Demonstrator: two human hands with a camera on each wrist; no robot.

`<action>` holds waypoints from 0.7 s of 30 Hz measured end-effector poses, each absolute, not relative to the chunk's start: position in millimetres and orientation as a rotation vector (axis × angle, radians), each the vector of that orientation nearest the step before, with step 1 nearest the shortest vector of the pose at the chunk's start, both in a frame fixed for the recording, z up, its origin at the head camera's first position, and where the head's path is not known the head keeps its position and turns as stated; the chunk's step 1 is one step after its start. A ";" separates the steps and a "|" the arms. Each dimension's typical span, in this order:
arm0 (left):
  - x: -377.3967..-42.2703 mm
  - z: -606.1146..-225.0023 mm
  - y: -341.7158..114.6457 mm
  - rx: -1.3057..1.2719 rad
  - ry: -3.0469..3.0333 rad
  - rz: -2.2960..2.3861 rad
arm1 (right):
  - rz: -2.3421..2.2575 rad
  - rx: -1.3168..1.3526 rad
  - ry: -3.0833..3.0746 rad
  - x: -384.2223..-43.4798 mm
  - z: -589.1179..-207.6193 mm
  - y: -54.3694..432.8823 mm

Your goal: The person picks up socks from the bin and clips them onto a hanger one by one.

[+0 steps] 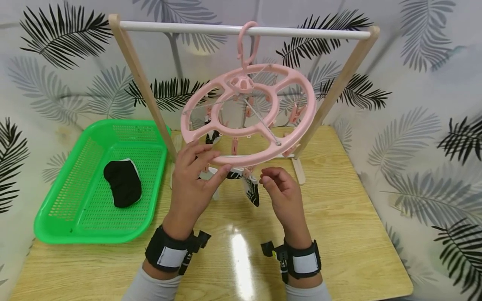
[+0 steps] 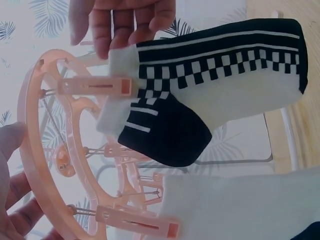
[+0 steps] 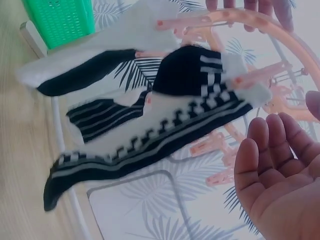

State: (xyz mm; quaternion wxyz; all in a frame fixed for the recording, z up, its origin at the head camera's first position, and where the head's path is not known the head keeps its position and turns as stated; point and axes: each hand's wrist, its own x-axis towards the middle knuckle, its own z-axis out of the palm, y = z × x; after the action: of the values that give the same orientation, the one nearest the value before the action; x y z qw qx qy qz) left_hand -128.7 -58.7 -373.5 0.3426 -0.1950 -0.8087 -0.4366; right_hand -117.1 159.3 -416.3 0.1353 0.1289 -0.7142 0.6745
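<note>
A round pink clip hanger [image 1: 248,160] hangs tilted by its hook from a white rod. My left hand [image 1: 193,179] grips its front left rim, thumb and fingers on either side. From a pink clip [image 2: 95,86] hangs a black-and-white checkered sock [image 2: 225,70], pinched at its white cuff. My right hand [image 1: 282,194] is just right of that sock, fingers loosely curled and holding nothing; the right wrist view shows it apart from the cuff. A white sock with a black sole [image 3: 60,67] and a striped sock [image 3: 105,117] also hang from the hanger.
At the left, a green basket [image 1: 99,236] holds a black sock [image 1: 122,184]. The white rod [image 1: 180,27] rests on wooden posts [image 1: 139,79] standing on the wooden table [image 1: 339,234]. A leaf-patterned cloth [image 1: 414,138] covers the wall behind.
</note>
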 end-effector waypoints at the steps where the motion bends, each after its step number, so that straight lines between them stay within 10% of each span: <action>1: -129.0 -373.3 -59.3 -0.508 -2.098 -1.134 | 1.956 0.364 -2.063 -116.9 -417.0 160.5; 21: -136.6 -363.8 -76.6 -0.611 -2.033 -1.056 | 1.989 0.163 -1.980 -114.9 -421.8 180.4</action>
State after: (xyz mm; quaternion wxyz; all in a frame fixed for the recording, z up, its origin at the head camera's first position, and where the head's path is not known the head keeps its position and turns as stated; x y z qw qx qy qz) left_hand -136.6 -76.6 -363.8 0.3760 -0.2387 -0.7945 -0.4128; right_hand -114.9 180.4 -421.8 0.1642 0.0571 -0.6947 0.6980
